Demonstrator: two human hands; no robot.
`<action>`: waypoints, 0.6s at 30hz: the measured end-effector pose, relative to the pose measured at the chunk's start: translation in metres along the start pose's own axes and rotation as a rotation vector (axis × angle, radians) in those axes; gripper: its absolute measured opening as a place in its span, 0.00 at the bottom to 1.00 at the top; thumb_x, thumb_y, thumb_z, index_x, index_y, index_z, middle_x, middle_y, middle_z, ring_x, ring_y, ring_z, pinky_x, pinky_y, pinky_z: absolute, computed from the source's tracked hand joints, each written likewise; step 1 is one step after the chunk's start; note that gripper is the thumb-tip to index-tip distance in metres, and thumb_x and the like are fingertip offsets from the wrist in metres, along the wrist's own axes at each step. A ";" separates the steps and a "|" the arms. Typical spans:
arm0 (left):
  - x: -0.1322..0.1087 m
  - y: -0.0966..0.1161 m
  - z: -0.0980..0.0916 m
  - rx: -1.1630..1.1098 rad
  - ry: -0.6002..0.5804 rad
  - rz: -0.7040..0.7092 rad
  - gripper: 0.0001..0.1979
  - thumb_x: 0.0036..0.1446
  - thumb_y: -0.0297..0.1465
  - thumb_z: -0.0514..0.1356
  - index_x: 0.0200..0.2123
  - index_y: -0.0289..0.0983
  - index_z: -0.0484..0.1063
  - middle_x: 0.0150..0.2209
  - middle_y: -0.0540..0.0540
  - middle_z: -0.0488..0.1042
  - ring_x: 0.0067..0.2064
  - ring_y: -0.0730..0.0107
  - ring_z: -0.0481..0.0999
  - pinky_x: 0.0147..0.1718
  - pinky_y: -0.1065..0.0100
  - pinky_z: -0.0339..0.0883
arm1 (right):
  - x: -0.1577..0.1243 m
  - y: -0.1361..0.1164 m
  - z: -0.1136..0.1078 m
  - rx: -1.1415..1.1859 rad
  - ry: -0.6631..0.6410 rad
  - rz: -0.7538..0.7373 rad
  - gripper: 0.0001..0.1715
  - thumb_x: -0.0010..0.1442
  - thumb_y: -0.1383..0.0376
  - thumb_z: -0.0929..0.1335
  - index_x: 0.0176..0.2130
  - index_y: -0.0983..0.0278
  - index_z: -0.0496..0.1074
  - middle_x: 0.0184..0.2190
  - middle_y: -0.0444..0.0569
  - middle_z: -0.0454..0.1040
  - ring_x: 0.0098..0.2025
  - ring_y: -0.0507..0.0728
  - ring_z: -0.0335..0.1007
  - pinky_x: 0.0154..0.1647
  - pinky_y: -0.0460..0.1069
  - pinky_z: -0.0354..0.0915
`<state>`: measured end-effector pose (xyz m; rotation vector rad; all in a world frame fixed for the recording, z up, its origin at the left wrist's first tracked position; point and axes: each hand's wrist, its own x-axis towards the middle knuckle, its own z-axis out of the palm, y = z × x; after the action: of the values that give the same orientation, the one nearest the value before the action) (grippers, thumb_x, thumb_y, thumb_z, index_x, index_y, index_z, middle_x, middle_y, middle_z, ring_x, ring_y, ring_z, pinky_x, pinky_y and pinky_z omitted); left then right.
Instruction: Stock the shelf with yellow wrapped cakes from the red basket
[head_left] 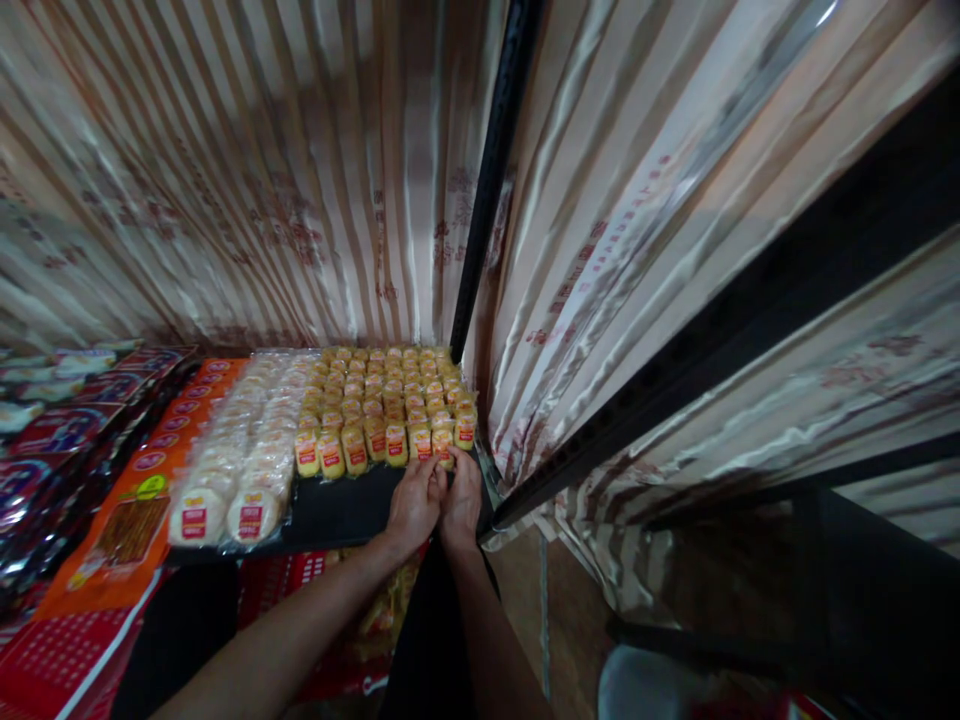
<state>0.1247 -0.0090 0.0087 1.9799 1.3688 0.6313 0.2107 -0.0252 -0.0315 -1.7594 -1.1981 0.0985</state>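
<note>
Rows of small yellow wrapped cakes [354,450] with red labels stand on a black shelf [337,510]. My left hand [415,505] and my right hand [460,495] meet at the front row, close to its right end. Both have their fingers closed around the lower part of one small wrapped cake [442,443], whose red label shows above the fingertips. My thumbs are near each other, and the fingers partly hide the cake's base. Left of the yellow cakes are two rows of round white wrapped pastries [253,515], also with red labels.
Orange snack bags [133,525] and dark shiny packets [64,430] lie to the left. A black metal post [487,180] rises at the shelf's back corner, and a black rail [675,350] runs along the right. Pleated printed curtains [337,200] hang behind. Red packages [281,590] sit below the shelf.
</note>
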 end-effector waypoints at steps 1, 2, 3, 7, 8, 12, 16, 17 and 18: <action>-0.001 0.000 0.000 -0.002 0.000 0.000 0.21 0.56 0.24 0.47 0.51 0.34 0.66 0.48 0.40 0.69 0.47 0.67 0.70 0.50 0.67 0.63 | 0.000 0.000 0.000 -0.001 0.012 -0.009 0.17 0.58 0.65 0.59 0.47 0.65 0.66 0.44 0.55 0.68 0.49 0.58 0.62 0.49 0.55 0.61; -0.002 0.000 0.000 -0.009 0.000 0.002 0.21 0.55 0.23 0.47 0.51 0.34 0.66 0.48 0.40 0.69 0.47 0.68 0.71 0.50 0.67 0.64 | 0.000 0.001 0.000 -0.002 0.022 -0.018 0.18 0.58 0.65 0.59 0.47 0.65 0.66 0.45 0.56 0.68 0.49 0.59 0.62 0.49 0.55 0.61; -0.003 -0.001 -0.001 -0.018 -0.001 0.004 0.21 0.55 0.23 0.47 0.51 0.34 0.67 0.47 0.41 0.70 0.46 0.68 0.71 0.49 0.67 0.64 | -0.001 0.001 0.000 -0.005 0.029 -0.027 0.18 0.58 0.65 0.59 0.47 0.65 0.66 0.45 0.56 0.68 0.50 0.59 0.61 0.49 0.56 0.61; -0.007 -0.002 -0.004 -0.052 -0.001 0.025 0.20 0.53 0.21 0.47 0.49 0.34 0.67 0.46 0.41 0.70 0.45 0.70 0.71 0.49 0.67 0.64 | -0.002 0.001 0.000 -0.019 0.042 -0.036 0.18 0.59 0.64 0.59 0.46 0.66 0.68 0.47 0.58 0.66 0.52 0.60 0.60 0.50 0.57 0.60; -0.008 -0.002 -0.004 -0.058 -0.001 0.033 0.21 0.53 0.20 0.47 0.48 0.34 0.67 0.46 0.42 0.70 0.45 0.70 0.71 0.48 0.68 0.64 | -0.002 0.001 0.000 -0.018 0.045 -0.035 0.18 0.59 0.64 0.58 0.46 0.66 0.68 0.48 0.58 0.66 0.52 0.60 0.60 0.51 0.57 0.60; -0.017 -0.002 -0.007 -0.079 0.014 0.042 0.20 0.53 0.20 0.47 0.47 0.35 0.68 0.43 0.43 0.70 0.43 0.71 0.71 0.47 0.67 0.64 | -0.004 -0.003 -0.005 0.001 0.074 -0.043 0.19 0.60 0.63 0.57 0.46 0.66 0.68 0.49 0.58 0.66 0.53 0.60 0.60 0.51 0.58 0.60; -0.038 -0.009 -0.009 -0.134 0.041 0.077 0.18 0.52 0.20 0.47 0.41 0.36 0.71 0.37 0.45 0.70 0.40 0.71 0.70 0.44 0.69 0.65 | -0.017 -0.019 -0.017 0.076 0.120 -0.029 0.17 0.61 0.64 0.57 0.44 0.68 0.67 0.43 0.58 0.69 0.48 0.58 0.64 0.49 0.56 0.61; -0.046 -0.012 -0.009 -0.145 0.044 0.091 0.16 0.52 0.20 0.47 0.38 0.37 0.71 0.35 0.46 0.70 0.39 0.71 0.70 0.43 0.69 0.65 | -0.023 -0.025 -0.020 0.102 0.121 -0.021 0.16 0.61 0.64 0.56 0.42 0.67 0.67 0.41 0.56 0.70 0.45 0.57 0.65 0.47 0.54 0.62; -0.054 -0.017 -0.010 -0.149 0.044 0.104 0.15 0.53 0.21 0.46 0.36 0.37 0.71 0.34 0.46 0.70 0.38 0.71 0.70 0.42 0.69 0.65 | -0.031 -0.031 -0.022 0.127 0.114 -0.021 0.15 0.62 0.64 0.56 0.41 0.67 0.67 0.38 0.55 0.70 0.43 0.56 0.66 0.45 0.53 0.63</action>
<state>0.0887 -0.0535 0.0016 1.9361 1.2133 0.8056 0.1857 -0.0618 -0.0094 -1.6202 -1.1040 0.0598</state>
